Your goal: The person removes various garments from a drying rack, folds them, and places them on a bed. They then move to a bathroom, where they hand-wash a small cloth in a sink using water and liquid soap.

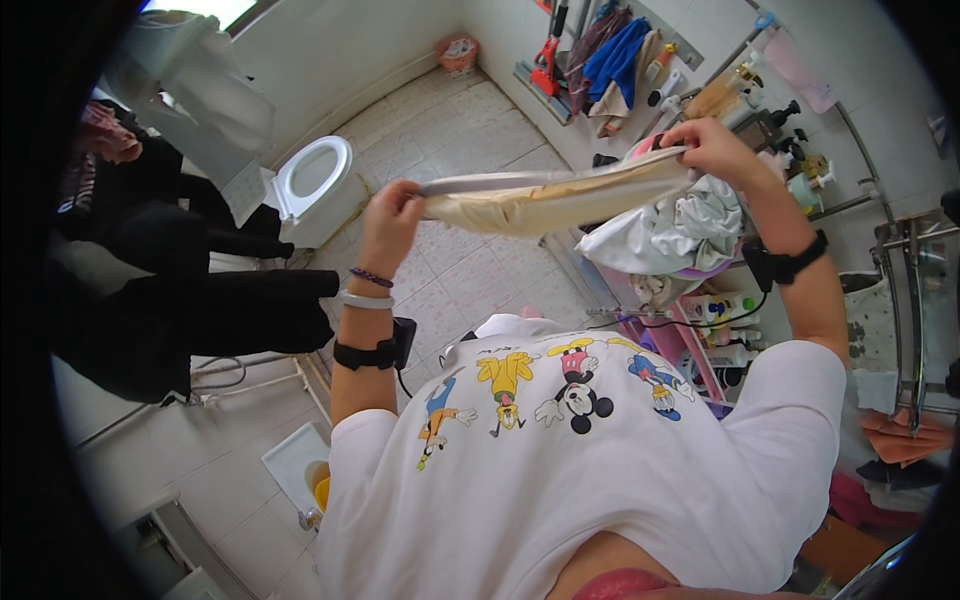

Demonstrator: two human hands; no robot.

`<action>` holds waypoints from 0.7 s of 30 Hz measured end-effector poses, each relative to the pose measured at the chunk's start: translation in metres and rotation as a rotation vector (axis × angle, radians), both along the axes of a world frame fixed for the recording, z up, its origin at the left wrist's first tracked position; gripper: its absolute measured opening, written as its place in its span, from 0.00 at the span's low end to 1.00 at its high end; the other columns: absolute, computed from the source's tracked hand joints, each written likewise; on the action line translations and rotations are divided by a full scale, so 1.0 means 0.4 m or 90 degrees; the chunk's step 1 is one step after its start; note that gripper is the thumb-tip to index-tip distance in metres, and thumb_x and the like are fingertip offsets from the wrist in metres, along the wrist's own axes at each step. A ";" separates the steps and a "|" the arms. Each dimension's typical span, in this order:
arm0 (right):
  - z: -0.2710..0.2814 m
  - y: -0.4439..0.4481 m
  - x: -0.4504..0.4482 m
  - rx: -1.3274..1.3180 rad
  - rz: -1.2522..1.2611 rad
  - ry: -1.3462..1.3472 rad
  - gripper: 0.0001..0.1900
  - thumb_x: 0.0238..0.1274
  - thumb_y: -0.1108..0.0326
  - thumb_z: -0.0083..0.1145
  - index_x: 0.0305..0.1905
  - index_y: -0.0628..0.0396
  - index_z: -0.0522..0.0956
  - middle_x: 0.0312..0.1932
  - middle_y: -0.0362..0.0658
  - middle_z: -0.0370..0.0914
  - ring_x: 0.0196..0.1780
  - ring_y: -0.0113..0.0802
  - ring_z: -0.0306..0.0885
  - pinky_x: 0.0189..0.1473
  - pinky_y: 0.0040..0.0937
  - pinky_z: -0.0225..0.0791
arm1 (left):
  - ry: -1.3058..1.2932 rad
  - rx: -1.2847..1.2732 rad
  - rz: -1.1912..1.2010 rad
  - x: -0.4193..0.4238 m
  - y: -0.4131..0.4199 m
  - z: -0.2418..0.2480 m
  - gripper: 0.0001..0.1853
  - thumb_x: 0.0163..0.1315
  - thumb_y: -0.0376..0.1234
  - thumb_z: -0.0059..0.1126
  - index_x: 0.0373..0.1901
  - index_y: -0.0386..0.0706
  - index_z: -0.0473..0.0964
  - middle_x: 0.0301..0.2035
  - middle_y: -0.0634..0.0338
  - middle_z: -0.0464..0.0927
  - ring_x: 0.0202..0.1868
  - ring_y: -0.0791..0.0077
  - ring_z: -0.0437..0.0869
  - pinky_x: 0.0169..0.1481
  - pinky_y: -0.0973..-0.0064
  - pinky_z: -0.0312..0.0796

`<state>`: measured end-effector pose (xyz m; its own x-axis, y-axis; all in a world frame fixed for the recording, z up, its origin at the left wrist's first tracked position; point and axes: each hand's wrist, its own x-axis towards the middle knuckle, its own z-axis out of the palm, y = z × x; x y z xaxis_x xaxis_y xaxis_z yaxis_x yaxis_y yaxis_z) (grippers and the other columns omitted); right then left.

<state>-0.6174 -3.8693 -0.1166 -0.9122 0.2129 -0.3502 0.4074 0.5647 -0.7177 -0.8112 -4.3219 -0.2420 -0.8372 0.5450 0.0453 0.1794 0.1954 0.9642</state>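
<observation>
Between my two raised hands stretches a cream and white piece of cloth (555, 199), pulled out nearly level and slightly blurred. My left hand (391, 225) pinches one end, and a white bangle and a dark beaded bracelet sit on that wrist. The other end is gripped in my right hand (711, 150), which is a little higher in the view. Just below the right hand, a heap of pale fabric (667, 229) rests over a purple basin (712, 271). Folds hide what kind of garment the stretched cloth is.
Dark clothes (165, 285) hang at left, near a white toilet (315, 176). A pink shelf (701, 352) with bottles stands below the basin. More bottles (810, 169) line the right wall, where cloths (619, 60) and a squeegee (547, 82) hang.
</observation>
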 end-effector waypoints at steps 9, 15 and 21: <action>-0.245 -0.076 -0.163 -0.022 -0.223 -0.055 0.06 0.61 0.70 0.57 0.36 0.57 0.70 0.26 0.48 0.79 0.23 0.41 0.84 0.22 0.39 0.80 | 0.410 -0.352 0.291 0.029 -0.188 0.180 0.09 0.64 0.28 0.55 0.44 0.39 0.79 0.26 0.48 0.82 0.28 0.56 0.85 0.35 0.65 0.76; -0.205 -0.172 -0.291 -0.435 -0.228 0.056 0.11 0.70 0.66 0.53 0.48 0.63 0.76 0.37 0.48 0.81 0.41 0.46 0.87 0.43 0.44 0.84 | 0.397 -0.321 0.180 0.033 -0.274 0.197 0.10 0.65 0.30 0.55 0.44 0.37 0.81 0.22 0.50 0.79 0.24 0.65 0.82 0.33 0.70 0.73; -0.072 -0.314 -0.378 -0.738 -0.235 0.091 0.15 0.77 0.60 0.43 0.51 0.63 0.73 0.46 0.55 0.82 0.52 0.52 0.84 0.58 0.60 0.76 | 0.281 -0.269 0.268 0.079 -0.297 0.247 0.12 0.61 0.30 0.54 0.43 0.34 0.82 0.22 0.52 0.79 0.23 0.69 0.81 0.33 0.75 0.73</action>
<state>-0.7687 -3.9950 -0.1454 -0.9091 0.0957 -0.4054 0.2834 -0.5710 -0.7705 -0.7796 -4.4408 -0.1430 -0.9316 0.2272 0.2836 0.3608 0.6715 0.6472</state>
